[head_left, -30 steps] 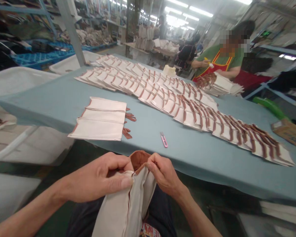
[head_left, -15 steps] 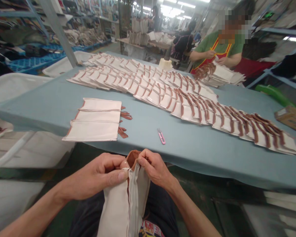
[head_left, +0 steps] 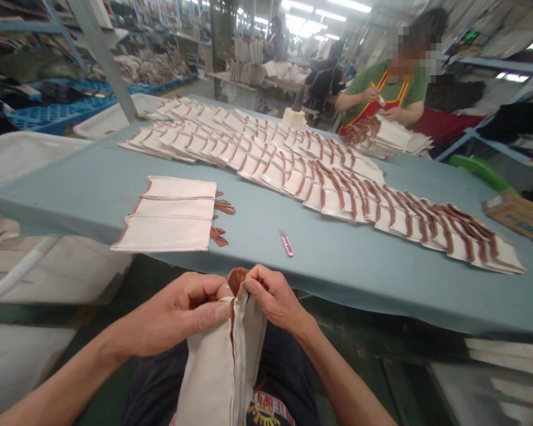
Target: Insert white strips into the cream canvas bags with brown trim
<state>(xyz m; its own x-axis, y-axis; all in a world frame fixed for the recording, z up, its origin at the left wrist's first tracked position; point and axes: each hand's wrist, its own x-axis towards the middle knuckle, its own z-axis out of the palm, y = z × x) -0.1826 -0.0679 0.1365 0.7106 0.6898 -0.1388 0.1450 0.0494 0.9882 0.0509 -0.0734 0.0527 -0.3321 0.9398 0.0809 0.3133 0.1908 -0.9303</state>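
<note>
Over my lap I hold a cream cloth pouch with brown trim at its top. My left hand pinches its upper left edge, thumb on the front. My right hand grips the upper right edge, fingers curled over the brown mouth. Both hands sit just below the front edge of the blue-grey table. Three finished pouches lie overlapped on the table ahead to the left. Small pink thread snips lie on the table just beyond my right hand.
A long overlapped row of cream pouches with brown straps runs across the table. A person in a green shirt and red apron works at the far right corner beside a stack. White tubs stand left; a cardboard box right.
My hands have drawn closer together, closing the pouch's brown mouth between them. The view has shifted slightly left.
</note>
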